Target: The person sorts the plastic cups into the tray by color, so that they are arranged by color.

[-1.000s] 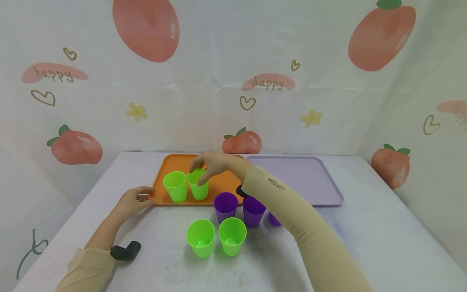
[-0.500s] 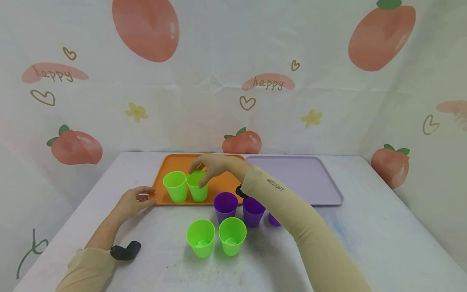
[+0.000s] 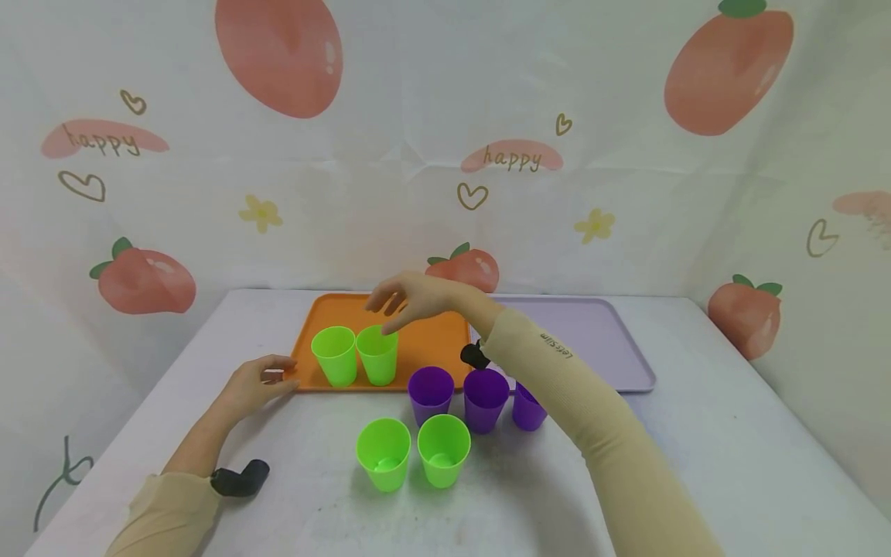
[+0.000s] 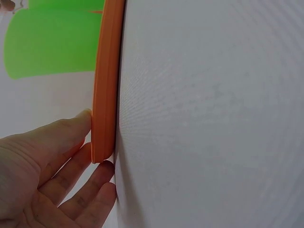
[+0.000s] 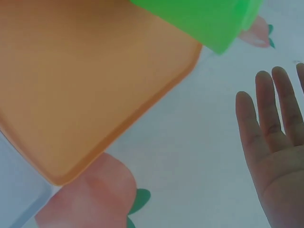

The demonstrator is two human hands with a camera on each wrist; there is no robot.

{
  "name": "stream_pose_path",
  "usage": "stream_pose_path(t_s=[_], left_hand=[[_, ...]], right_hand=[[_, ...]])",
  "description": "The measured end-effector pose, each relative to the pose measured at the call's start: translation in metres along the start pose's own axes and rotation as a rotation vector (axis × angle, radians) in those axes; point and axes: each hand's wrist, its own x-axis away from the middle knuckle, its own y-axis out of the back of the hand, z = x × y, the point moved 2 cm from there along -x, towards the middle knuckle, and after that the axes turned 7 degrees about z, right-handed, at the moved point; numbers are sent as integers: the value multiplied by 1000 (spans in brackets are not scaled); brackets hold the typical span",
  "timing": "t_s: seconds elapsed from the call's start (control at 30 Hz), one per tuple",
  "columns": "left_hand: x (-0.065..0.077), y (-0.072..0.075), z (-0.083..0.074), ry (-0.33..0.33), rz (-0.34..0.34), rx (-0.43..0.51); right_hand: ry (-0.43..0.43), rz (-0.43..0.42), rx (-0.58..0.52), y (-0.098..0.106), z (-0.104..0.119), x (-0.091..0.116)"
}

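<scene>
Two green cups (image 3: 336,360) stand upright side by side on the orange tray (image 3: 431,340). Over the right one of them, my right hand (image 3: 418,298) hovers with loosely extended fingers and holds nothing; the thumb tip overlaps that cup's rim in the head view. In the right wrist view the hand (image 5: 278,142) shows straight fingers, apart from the green cup (image 5: 204,19). At the tray's near left corner my left hand (image 3: 254,387) grips the edge. The left wrist view shows its thumb and fingers (image 4: 80,185) about the orange corner.
Three purple cups (image 3: 430,398) stand in a row before the trays, the rightmost partly behind my right sleeve. Nearer me are two more green cups (image 3: 386,456). A pale lilac tray (image 3: 557,333) adjoins the orange one. A patterned curtain (image 3: 390,155) hangs behind the table.
My right hand has let go of the right green cup on the tray, rising and shifting slightly right with its fingers straighter. The left hand stays at the tray corner.
</scene>
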Motion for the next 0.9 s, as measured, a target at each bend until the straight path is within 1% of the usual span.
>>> stream_pose_path(t_s=[0.17,0.27,0.4,0.57,0.73,0.9], left_hand=[[-1,0,-1,-2,-2,-2],[-1,0,-1,0,-4,-4],[-1,0,0,-9,-10,-6],[-1,0,0,-17,-11,-11],[-1,0,1,-29,-12,-15],[-1,-1,1,-19,-7,-12]], right_hand=[[42,-44,-7,5,6,17],[66,-87,-18,8,7,28],[71,-139,-22,8,5,45],[66,-166,-23,1,4,66],[93,-202,-50,-10,5,83],[122,-229,-64,-21,7,98]])
